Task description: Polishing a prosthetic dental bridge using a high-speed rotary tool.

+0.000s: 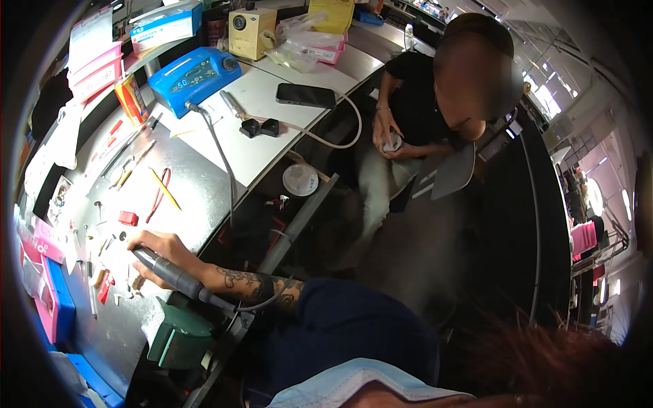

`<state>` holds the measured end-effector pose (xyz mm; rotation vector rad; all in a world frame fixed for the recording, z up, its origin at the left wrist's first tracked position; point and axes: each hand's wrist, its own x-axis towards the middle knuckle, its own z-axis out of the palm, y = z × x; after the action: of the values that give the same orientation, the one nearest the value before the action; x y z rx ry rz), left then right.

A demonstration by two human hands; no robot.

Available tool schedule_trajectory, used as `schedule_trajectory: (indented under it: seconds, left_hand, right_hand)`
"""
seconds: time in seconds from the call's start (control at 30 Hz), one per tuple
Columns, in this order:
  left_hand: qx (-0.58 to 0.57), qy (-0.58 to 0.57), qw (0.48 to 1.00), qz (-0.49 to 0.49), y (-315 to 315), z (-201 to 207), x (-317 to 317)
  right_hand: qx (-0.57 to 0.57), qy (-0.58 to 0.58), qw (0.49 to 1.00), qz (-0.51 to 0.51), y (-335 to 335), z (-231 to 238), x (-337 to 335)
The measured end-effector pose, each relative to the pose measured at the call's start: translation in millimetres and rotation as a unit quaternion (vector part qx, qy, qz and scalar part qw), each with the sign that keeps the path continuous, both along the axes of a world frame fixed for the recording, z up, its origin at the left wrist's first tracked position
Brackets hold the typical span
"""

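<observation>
My right hand [165,249] reaches over the lit end of the bench, its tattooed forearm coming from a navy sleeve. Its fingers are closed around a dark grey rotary handpiece [169,269], whose cord loops back past my forearm. The tip of the handpiece is lost in glare. Just beyond the hand lies a small red block [128,217], with several small burs and bits scattered beside it. A red piece [104,291] rests a little nearer. Below the handpiece, a green bin-like piece [181,338] sits at the bench edge. My left hand is not visible.
A blue control box [194,80], a second handpiece [233,105], a black phone [305,96] and a can [131,99] stand farther back. A yellow pencil [165,188] lies beyond my hand. A seated co-worker [425,88] holds a small round object at the right. Blue trays [60,299] line the left.
</observation>
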<state>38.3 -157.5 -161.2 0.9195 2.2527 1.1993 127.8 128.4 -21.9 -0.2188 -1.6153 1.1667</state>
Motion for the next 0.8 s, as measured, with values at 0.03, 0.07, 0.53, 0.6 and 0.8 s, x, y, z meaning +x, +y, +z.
schedule_trajectory:
  seconds: [0.03, 0.07, 0.53, 0.6, 0.8]
  left_hand:
    - [-0.002, 0.007, 1.0, 0.003, -1, 4, -3]
    - [-0.002, 0.014, 1.0, 0.003, -1, 9, -4]
    - [0.0, 0.113, 0.993, 0.026, -18, 71, -18]
    - [0.001, 0.127, 0.992, 0.028, -24, 81, -21]
    - [0.007, 0.172, 0.985, 0.03, -34, 108, -23]
  right_hand:
    - [0.015, 0.004, 1.0, -0.008, 1, -1, -1]
    - [0.029, 0.008, 0.999, -0.015, 2, -1, -1]
    - [-0.039, 0.026, 0.999, 0.027, -2, 1, -2]
    - [-0.008, 0.026, 1.0, 0.003, -2, 2, -2]
    - [-0.029, 0.015, 0.999, 0.017, -2, 7, 4]
